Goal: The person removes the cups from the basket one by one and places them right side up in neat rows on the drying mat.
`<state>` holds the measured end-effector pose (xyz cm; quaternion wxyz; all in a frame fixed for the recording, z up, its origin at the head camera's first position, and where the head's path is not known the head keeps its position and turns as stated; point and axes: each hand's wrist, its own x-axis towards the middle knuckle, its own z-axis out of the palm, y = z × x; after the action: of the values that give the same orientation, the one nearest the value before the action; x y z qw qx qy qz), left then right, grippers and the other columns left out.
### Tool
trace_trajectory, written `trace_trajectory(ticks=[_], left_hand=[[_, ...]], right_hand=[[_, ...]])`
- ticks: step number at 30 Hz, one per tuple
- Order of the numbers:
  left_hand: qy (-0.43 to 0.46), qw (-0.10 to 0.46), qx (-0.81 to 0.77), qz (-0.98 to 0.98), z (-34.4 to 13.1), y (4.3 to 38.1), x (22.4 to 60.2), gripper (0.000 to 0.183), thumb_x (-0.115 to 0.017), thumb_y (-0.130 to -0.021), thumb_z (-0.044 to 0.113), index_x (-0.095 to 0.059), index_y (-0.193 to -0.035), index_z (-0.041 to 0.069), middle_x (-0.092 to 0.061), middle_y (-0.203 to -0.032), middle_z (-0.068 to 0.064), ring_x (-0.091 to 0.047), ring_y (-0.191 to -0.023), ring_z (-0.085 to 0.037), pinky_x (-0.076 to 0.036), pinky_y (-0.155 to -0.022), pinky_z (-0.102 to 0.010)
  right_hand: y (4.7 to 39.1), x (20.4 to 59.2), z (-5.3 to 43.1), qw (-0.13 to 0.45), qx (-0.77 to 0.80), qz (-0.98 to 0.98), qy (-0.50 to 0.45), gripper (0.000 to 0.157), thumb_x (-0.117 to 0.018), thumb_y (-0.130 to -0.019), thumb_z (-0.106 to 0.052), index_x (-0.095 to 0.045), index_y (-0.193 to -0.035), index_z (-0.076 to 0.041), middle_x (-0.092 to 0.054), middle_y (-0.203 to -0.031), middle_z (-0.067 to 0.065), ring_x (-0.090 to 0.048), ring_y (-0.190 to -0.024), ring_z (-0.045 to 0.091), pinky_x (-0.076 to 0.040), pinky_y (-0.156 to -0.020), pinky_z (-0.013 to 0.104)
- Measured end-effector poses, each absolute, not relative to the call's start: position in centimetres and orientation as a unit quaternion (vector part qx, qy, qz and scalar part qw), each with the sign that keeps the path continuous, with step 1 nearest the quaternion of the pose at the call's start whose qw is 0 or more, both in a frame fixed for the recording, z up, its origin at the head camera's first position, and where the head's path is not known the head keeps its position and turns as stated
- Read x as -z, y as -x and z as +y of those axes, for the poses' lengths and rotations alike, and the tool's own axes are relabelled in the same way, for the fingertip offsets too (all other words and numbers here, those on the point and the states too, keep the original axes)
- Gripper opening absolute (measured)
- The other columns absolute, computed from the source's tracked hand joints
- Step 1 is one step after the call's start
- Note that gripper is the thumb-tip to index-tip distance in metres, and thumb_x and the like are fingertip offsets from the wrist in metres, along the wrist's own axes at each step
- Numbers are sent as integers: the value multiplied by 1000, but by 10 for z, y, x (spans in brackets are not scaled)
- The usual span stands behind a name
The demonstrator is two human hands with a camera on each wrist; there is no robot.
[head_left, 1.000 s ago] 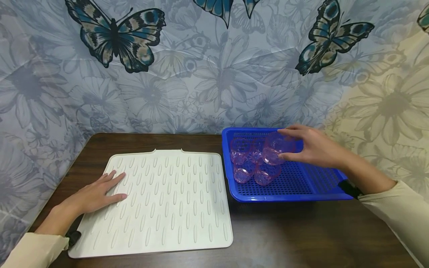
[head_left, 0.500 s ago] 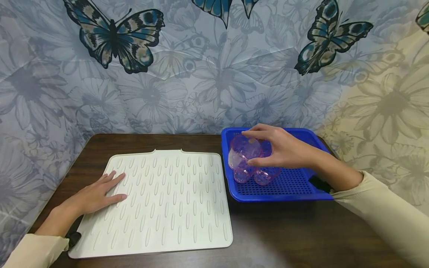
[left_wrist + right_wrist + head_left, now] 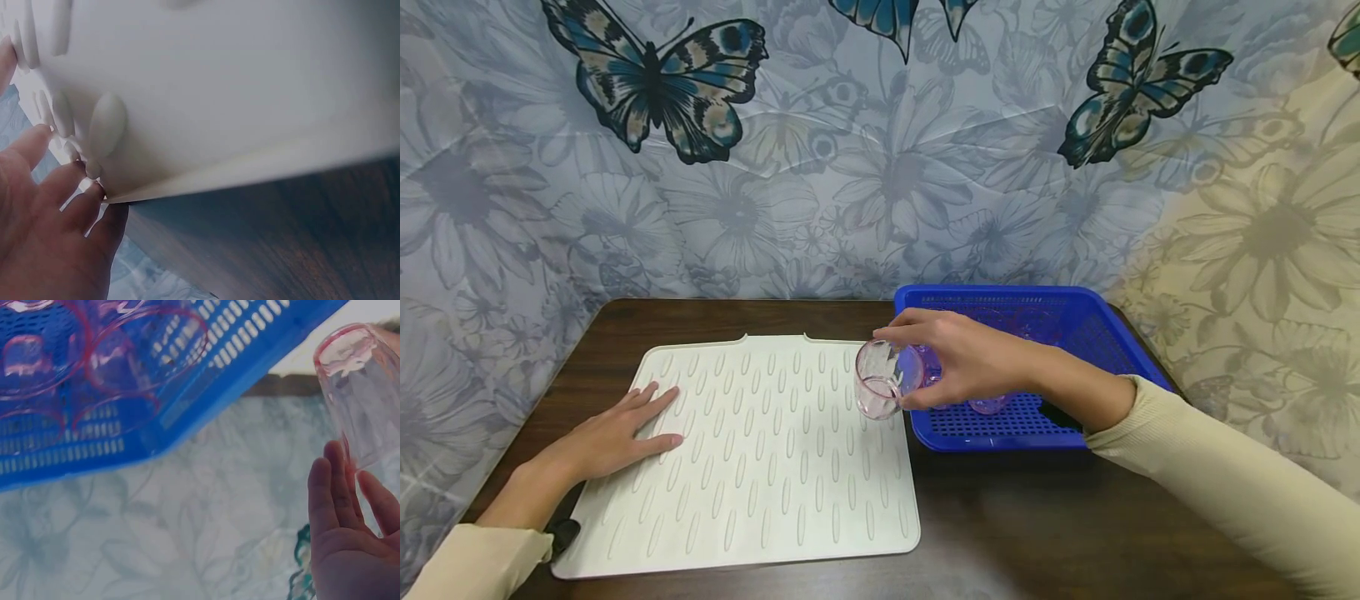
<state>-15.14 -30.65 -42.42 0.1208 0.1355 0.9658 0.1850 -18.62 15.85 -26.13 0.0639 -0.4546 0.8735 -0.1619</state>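
Note:
My right hand (image 3: 970, 354) grips a clear, pink-tinted drinking glass (image 3: 877, 392) between fingers and thumb, over the right edge of the white ridged mat (image 3: 752, 475). The glass is tilted, and in the right wrist view the fingertips touch one end of the glass (image 3: 365, 406). Flat on the mat's left side rests my left hand (image 3: 606, 437), fingers spread; the left wrist view has this hand (image 3: 53, 237) at the mat's edge. More pink glasses (image 3: 988, 406) sit in the blue basket (image 3: 1000, 444), largely hidden behind my right hand and forearm.
Both mat and basket lie on a dark wooden table (image 3: 1037, 517), the basket at the right and back. A cloth (image 3: 880, 192) with butterflies and flowers hangs right behind the table. The basket's raised rim stands beside the mat's right edge.
My right hand has moved left from the basket, carrying one glass out over the mat's right edge. The left hand has stayed in place on the mat.

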Motion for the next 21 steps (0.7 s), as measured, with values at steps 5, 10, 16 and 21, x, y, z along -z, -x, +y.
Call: trace_trajectory(ticks=[5, 10, 16, 21], left_hand=[[-135, 121, -182, 966, -308, 153, 425, 85, -58, -93, 59, -32, -156, 8, -24, -156, -34, -21, -141, -58, -26, -96, -80], [-133, 122, -180, 967, -308, 154, 424, 85, -58, -93, 60, -32, -156, 9, -23, -157, -33, -20, -141, -57, -24, -96, -80], [-133, 124, -182, 966, -308, 154, 424, 85, -58, -93, 61, -32, -156, 10, -23, -157, -33, -20, -141, -57, -25, -97, -79], [-131, 124, -183, 967, -309, 153, 425, 85, -58, -93, 61, -32, -156, 10, -23, -157, -33, -20, -141, -57, -24, -98, -79]], right_hand=[[185, 275, 144, 86, 140, 866, 472, 71, -83, -79, -35, -58, -140, -10, -57, -130, 3, -58, -114, 16, -51, -93, 34], [185, 291, 135, 112, 124, 855, 491, 70, -83, -80, -33, -57, -140, -8, -56, -130, 5, -59, -112, 19, -51, -93, 34], [185, 302, 128, 127, 107, 846, 507, 69, -82, -80, -28, -56, -140, -5, -57, -128, 8, -60, -111, 20, -52, -92, 33], [185, 310, 123, 145, 93, 845, 506, 72, -83, -79, -28, -55, -141, -4, -56, -128, 8, -61, -110, 21, -52, -93, 33]])
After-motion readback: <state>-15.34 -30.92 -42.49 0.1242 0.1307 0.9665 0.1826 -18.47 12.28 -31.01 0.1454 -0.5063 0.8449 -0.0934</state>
